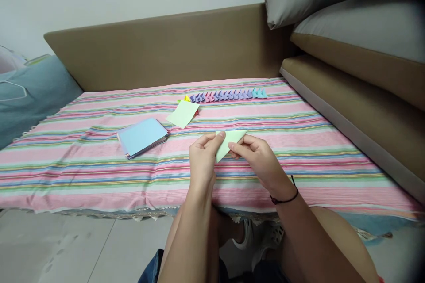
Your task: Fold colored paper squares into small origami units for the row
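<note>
A pale green sheet of origami paper (229, 138), folded into a triangle, is held up between both hands above the striped cloth. My left hand (204, 152) pinches its left corner, thumb on top. On the right side, my right hand (254, 154) grips the fold with thumb and fingers; a dark cord bracelet circles that wrist. Ahead and to the left lies a flat light green paper square (183, 113). A stack of paper squares (142, 136), light blue on top, rests further left. Behind these runs a row of folded paper pieces (229, 95) in purple, pink and turquoise.
The striped cloth (99, 177) covers a low seat with a brown backrest (172, 48). Large cushions (358, 53) are piled along the right side. A blue-grey cushion (36, 93) stands at the left. Tiled floor (66, 243) shows below the front edge.
</note>
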The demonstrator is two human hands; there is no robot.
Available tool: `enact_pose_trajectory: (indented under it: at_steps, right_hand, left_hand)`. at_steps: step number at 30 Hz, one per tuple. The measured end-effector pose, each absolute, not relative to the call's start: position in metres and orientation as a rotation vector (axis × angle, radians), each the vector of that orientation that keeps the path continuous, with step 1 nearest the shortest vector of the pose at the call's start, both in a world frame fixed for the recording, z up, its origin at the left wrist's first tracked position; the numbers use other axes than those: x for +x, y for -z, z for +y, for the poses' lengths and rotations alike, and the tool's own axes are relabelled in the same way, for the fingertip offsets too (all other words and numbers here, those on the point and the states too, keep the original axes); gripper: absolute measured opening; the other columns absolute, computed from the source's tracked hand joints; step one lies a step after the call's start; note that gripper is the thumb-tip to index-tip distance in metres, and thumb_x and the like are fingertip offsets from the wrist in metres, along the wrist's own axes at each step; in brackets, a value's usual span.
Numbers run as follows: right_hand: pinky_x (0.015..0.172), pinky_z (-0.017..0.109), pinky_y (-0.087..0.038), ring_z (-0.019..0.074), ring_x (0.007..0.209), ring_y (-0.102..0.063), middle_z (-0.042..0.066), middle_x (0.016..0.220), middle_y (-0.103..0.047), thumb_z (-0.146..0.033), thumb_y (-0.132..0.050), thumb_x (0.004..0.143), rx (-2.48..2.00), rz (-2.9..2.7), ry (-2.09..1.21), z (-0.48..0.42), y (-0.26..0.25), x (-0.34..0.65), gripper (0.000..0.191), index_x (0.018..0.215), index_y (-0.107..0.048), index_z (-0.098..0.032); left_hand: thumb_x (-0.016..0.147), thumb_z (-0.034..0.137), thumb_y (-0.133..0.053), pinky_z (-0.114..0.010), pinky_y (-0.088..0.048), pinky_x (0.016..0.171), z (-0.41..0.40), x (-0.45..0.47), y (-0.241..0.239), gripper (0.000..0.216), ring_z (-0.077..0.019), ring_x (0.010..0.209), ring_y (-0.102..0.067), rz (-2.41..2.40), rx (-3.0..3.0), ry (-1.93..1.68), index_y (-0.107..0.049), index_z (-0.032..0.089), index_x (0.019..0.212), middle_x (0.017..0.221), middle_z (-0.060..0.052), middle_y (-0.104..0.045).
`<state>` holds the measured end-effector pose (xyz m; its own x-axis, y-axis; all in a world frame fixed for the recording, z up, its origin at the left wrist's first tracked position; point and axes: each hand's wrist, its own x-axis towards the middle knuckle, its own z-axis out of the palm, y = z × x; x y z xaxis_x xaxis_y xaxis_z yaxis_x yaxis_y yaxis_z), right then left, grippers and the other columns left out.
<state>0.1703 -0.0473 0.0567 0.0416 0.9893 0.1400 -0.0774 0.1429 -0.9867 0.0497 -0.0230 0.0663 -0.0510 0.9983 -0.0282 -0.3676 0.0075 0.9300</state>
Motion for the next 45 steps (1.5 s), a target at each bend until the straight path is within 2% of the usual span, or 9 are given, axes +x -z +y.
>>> enact_pose_trajectory:
  at_steps: [3, 6, 12, 22, 27, 33, 38, 42, 45]
  right_hand:
    - [0.055, 0.024, -0.045, 0.0121, 0.058, -0.054, -0.001, 0.061, -0.059, -0.046, -0.073, 0.069, -1.098, -1.237, -1.143, -0.047, -0.058, 0.174, 0.032, 0.068, -0.060, -0.017]
    - [0.044, 0.023, -0.033, 0.0086, 0.047, -0.040, -0.005, 0.050, -0.046, -0.048, -0.073, 0.068, -1.146, -1.195, -1.097, -0.048, -0.058, 0.176, 0.037, 0.060, -0.053, -0.018]
    - [0.043, 0.025, -0.022, 0.0072, 0.045, -0.028, -0.006, 0.047, -0.035, -0.051, -0.070, 0.071, -1.169, -1.190, -1.046, -0.048, -0.058, 0.179, 0.045, 0.053, -0.044, -0.019]
    - [0.047, 0.027, -0.022, 0.0085, 0.047, -0.028, -0.006, 0.048, -0.032, -0.048, -0.067, 0.077, -1.113, -1.159, -1.039, -0.047, -0.057, 0.188, 0.047, 0.050, -0.043, -0.019]
    - [0.047, 0.026, -0.019, 0.0076, 0.047, -0.028, -0.007, 0.050, -0.033, -0.044, -0.068, 0.079, -1.082, -1.128, -1.112, -0.047, -0.059, 0.191, 0.038, 0.060, -0.047, -0.019]
    - [0.048, 0.025, -0.016, 0.0073, 0.049, -0.024, -0.008, 0.051, -0.028, -0.036, -0.069, 0.079, -1.017, -1.101, -1.035, -0.049, -0.059, 0.191, 0.040, 0.058, -0.039, -0.019]
    - [0.049, 0.025, -0.024, 0.0082, 0.050, -0.032, -0.005, 0.053, -0.038, -0.042, -0.060, 0.086, -1.029, -1.190, -1.068, -0.047, -0.060, 0.196, 0.037, 0.059, -0.049, -0.018]
    - [0.047, 0.023, -0.025, 0.0074, 0.049, -0.032, -0.005, 0.052, -0.036, -0.043, -0.059, 0.087, -1.027, -1.183, -1.011, -0.046, -0.058, 0.198, 0.036, 0.062, -0.058, -0.017]
    - [0.047, 0.022, -0.031, 0.0073, 0.049, -0.040, -0.003, 0.056, -0.048, -0.049, -0.056, 0.087, -0.999, -1.111, -1.069, -0.045, -0.057, 0.200, 0.038, 0.068, -0.063, -0.017]
  left_hand:
    - [0.060, 0.032, -0.081, -0.021, -0.040, 0.046, -0.024, 0.048, -0.067, 0.022, -0.0076, 0.045, -0.051, 1.005, 0.934, -1.363, -0.068, 0.014, 0.065, 0.051, 0.003, -0.059]
    - [0.061, 0.032, -0.080, -0.020, -0.040, 0.046, -0.024, 0.048, -0.067, 0.022, -0.0068, 0.045, -0.050, 0.995, 0.984, -1.335, -0.069, 0.014, 0.066, 0.052, 0.003, -0.061]
    - [0.062, 0.032, -0.080, -0.019, -0.040, 0.046, -0.025, 0.049, -0.065, 0.023, -0.0062, 0.047, -0.051, 0.968, 1.014, -1.374, -0.069, 0.014, 0.068, 0.057, 0.002, -0.063]
    - [0.060, 0.034, -0.082, -0.019, -0.038, 0.045, -0.024, 0.048, -0.065, 0.025, -0.0075, 0.049, -0.054, 0.975, 1.021, -1.366, -0.069, 0.014, 0.068, 0.058, 0.001, -0.065]
    - [0.062, 0.033, -0.080, -0.018, -0.038, 0.044, -0.025, 0.046, -0.067, 0.023, -0.0069, 0.047, -0.052, 0.968, 1.040, -1.336, -0.069, 0.014, 0.069, 0.054, 0.002, -0.063]
    - [0.065, 0.032, -0.079, -0.018, -0.037, 0.044, -0.024, 0.045, -0.067, 0.021, -0.0067, 0.048, -0.052, 0.954, 1.067, -1.308, -0.070, 0.014, 0.070, 0.056, 0.001, -0.064]
    - [0.063, 0.031, -0.080, -0.017, -0.034, 0.042, -0.024, 0.045, -0.069, 0.020, -0.0054, 0.046, -0.049, 0.969, 1.033, -1.295, -0.069, 0.014, 0.067, 0.054, 0.002, -0.062]
    - [0.064, 0.031, -0.079, -0.017, -0.033, 0.042, -0.025, 0.044, -0.069, 0.020, -0.0055, 0.046, -0.049, 0.957, 1.041, -1.276, -0.070, 0.014, 0.068, 0.054, 0.002, -0.062]
    - [0.064, 0.032, -0.079, -0.017, -0.032, 0.041, -0.024, 0.044, -0.067, 0.021, -0.0047, 0.045, -0.047, 0.966, 1.029, -1.292, -0.069, 0.014, 0.069, 0.054, 0.003, -0.061]
